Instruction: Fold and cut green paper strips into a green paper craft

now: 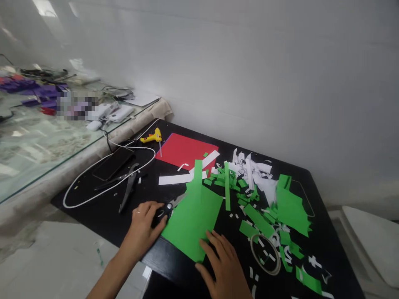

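A green sheet of paper (196,216) lies near the front edge of the black table, with a narrow green strip (198,174) over its far end. My left hand (145,226) is at the sheet's left edge, fingers curled round the dark handles of a pair of scissors (174,202). The scissor blades point right and rest over the paper. At the sheet's near right corner, my right hand (222,259) rests with its fingers apart, the fingertips touching the paper. White strips (176,179) lie just beyond the sheet.
Green and white paper scraps (255,182) cover the table's right side, around a tape roll (265,254). Behind lie a red sheet (187,149) and a yellow glue gun (152,136). Pliers (128,187), a phone (114,164) and a white cable (70,205) are at left.
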Demonstrator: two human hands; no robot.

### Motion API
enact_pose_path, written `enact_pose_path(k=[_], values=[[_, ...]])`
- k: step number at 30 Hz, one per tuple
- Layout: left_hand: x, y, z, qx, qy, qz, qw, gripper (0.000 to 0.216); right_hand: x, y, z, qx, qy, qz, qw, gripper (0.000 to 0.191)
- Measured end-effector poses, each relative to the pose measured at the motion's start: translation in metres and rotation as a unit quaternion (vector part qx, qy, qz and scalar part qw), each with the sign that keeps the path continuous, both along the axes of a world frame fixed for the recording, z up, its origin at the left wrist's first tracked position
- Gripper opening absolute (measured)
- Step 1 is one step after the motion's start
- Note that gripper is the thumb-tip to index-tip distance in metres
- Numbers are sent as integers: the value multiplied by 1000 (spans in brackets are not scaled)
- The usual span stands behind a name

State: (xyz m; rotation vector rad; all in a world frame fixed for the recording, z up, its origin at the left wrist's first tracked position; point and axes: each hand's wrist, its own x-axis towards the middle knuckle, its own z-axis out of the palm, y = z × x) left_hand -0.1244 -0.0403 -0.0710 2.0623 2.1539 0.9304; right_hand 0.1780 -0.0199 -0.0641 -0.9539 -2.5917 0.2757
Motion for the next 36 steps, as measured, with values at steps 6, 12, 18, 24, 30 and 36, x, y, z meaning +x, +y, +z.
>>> enact_pose_path(k=[6, 12, 18, 24, 30, 36], values=[[-17, 16, 10, -65, 88, 140, 984, 37, 7, 2, -2, -59, 15, -19, 998, 60], [-3, 36, 26, -51, 77, 163, 982, 37, 8, 6, 4, -119, 52, -6, 991, 37], [29, 39, 47, -30, -146, -93, 985, 19, 15, 22, 27, -155, 210, -8, 965, 50], [47, 30, 49, -67, -138, -196, 968, 33, 42, 37, 51, -205, 295, -69, 931, 27], [56, 10, 36, -79, -30, -209, 974, 49, 71, 37, 72, -203, 355, -142, 902, 13], [66, -3, 24, -86, 81, -226, 967, 58, 110, 22, 79, -280, 504, -273, 770, 4]])
